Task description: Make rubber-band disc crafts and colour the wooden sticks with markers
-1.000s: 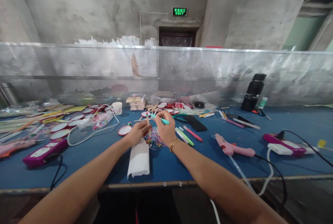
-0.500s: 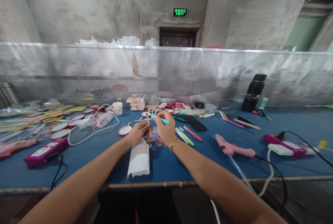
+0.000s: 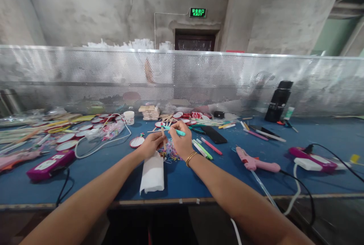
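My left hand (image 3: 154,145) pinches a wooden craft stick (image 3: 163,130), held upright, with red and some green at its upper end. In my right hand (image 3: 182,143) is a turquoise marker pen (image 3: 179,132), its tip pointing left at the top of the stick; whether it touches cannot be made out. Beneath both hands lies a pile of small coloured rubber bands (image 3: 172,153). A folded white paper (image 3: 152,175) rests below my left wrist. Right of my right hand are several markers, among them a green marker (image 3: 205,150) and a pink marker (image 3: 211,146).
A pink glue gun (image 3: 257,163) lies at the right, near a purple-and-white power strip (image 3: 313,160). A phone (image 3: 214,134) and a black bottle (image 3: 278,101) stand farther back. To the left are a purple box (image 3: 51,166), round lids (image 3: 66,145) and a paper cup (image 3: 129,117).
The marker's tip has come slightly closer to the stick's coloured end. Both hands keep their hold, and the whole view has shifted a little.
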### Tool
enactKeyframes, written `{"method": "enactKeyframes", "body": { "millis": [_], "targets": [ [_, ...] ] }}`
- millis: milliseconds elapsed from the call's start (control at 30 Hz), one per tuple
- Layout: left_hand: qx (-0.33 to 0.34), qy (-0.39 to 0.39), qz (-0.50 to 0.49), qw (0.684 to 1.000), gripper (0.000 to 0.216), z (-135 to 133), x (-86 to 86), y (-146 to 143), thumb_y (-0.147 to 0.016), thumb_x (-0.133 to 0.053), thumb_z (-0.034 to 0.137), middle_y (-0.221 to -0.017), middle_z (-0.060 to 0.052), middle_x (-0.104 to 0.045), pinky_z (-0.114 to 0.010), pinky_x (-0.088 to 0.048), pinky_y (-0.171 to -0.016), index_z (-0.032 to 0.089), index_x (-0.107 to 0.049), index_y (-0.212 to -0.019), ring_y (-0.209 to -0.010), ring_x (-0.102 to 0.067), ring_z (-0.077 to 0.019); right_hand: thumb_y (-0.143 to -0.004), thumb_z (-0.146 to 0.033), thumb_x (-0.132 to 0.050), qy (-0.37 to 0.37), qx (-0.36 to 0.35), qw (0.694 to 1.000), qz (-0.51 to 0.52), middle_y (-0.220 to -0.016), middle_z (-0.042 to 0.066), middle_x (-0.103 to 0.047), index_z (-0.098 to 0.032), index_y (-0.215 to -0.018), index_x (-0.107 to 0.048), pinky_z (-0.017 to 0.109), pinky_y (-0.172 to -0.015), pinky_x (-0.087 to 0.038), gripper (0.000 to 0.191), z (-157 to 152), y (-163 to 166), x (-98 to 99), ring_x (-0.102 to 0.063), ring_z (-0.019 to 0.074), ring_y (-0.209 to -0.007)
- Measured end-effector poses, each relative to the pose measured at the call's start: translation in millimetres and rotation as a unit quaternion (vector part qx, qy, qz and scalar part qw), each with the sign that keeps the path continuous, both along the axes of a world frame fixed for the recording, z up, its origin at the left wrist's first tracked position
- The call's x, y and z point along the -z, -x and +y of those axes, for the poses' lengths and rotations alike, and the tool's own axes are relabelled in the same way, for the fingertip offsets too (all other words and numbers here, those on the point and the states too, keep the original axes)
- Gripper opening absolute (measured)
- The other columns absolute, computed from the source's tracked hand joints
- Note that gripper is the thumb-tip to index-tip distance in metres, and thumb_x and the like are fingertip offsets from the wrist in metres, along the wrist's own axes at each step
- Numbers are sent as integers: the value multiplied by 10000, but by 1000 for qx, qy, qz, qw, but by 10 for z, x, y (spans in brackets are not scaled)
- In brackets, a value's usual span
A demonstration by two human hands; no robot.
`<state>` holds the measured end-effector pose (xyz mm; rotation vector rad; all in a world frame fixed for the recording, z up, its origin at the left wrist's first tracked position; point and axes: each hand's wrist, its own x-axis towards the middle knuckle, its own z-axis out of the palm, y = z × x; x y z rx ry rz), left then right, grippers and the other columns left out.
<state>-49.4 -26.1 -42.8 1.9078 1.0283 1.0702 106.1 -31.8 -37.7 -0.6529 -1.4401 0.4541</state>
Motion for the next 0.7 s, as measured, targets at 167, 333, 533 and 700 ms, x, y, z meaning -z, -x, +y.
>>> {"method": "enactKeyframes", "body": {
  "millis": [167,333,533,700],
  "targets": [
    [4,-2,-4,1000,502,4,1,3,-804,-534,649,-493,47,-420,-238,-243,-458,170,-496,-659,-444,-345,-82,-821,-229,-539,-3,19,1000,-6,-673,-26,-615,-211,-731,-549,268,-654,-437,92,-1,4,1,-569,145,-635],
    [6,-2,-3,1000,506,-6,-5,2,-809,-534,653,-493,54,-411,-238,-236,-455,168,-496,-669,-444,-335,-77,-826,-235,-533,1,10,1000,-4,-680,-29,-617,-214,-739,-548,269,-653,-437,91,6,11,11,-564,142,-630],
    [10,4,-13,1000,505,3,11,2,-811,-541,647,-489,52,-407,-232,-236,-453,172,-483,-647,-445,-331,-77,-831,-238,-530,2,5,1000,-5,-681,-28,-622,-216,-742,-543,269,-646,-438,92,13,2,9,-567,144,-627],
    [8,4,-17,1000,501,6,17,-2,-806,-554,639,-492,46,-415,-235,-243,-448,175,-479,-633,-442,-335,-77,-826,-228,-536,-4,10,1000,-7,-670,-29,-620,-214,-729,-545,270,-643,-436,98,-4,-2,-5,-564,141,-617]
  ]
}}
